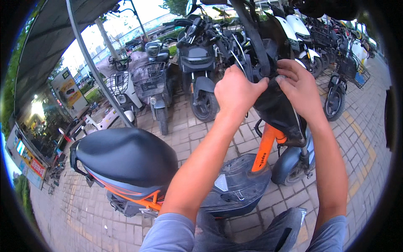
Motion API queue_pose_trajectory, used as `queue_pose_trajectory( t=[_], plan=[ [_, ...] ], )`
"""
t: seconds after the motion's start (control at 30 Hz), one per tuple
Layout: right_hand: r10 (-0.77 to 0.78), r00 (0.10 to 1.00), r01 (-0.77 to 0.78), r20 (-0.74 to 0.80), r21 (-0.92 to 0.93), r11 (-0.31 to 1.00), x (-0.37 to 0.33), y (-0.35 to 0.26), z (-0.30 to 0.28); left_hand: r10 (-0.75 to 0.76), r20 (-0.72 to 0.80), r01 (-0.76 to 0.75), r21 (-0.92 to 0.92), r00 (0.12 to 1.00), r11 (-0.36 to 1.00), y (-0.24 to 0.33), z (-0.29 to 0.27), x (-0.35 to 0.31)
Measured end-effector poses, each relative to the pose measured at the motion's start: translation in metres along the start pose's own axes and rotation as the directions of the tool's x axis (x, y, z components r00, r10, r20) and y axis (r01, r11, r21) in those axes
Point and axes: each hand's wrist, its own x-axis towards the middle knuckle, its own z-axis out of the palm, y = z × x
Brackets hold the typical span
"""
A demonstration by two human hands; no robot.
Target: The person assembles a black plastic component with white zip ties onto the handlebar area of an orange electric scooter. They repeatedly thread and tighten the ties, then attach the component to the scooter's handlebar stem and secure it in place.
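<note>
Extending below left hand [240, 89] and right hand [300, 86]: glossy black tapered scooter panel [279, 111], upper edge touched by both; grip cannot be told.

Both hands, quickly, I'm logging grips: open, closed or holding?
Left hand: part-curled at the glossy black scooter front panel; hold unclear.
Right hand: part-curled at the same panel; hold unclear.

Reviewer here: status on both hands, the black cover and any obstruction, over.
Left hand and right hand at black cover, exact grip unclear. Cover sits above orange stem. Dark band runs down between hands; contact partly hidden.
</note>
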Motion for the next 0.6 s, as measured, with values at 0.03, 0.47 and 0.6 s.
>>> queue_pose_trajectory(
  t=[0.03, 0.47, 0.6],
  plan=[
    [-0.004, 1.0, 0.004, -0.027, -0.008, 1.0, -0.005, -0.002, -0.001, -0.008, 0.015, 0.008, -0.003, 1.0, 1.0, -0.001, -0.001, 0.001],
    [0.53, 0.834, -0.545, 0.153, 0.089, 0.833, -0.235, 0.116, 0.033, 0.08, -0.058, -0.074, 0.103, 0.995, 0.992, 0.001, 0.007, -0.006],
    [0.498, 0.794, -0.447, 0.35, -0.219, 0.867, -0.291, 0.149, 0.065, 0.091, 0.029, -0.092, 0.019, 0.995, 0.996, 0.005, -0.008, -0.011]
  ],
)
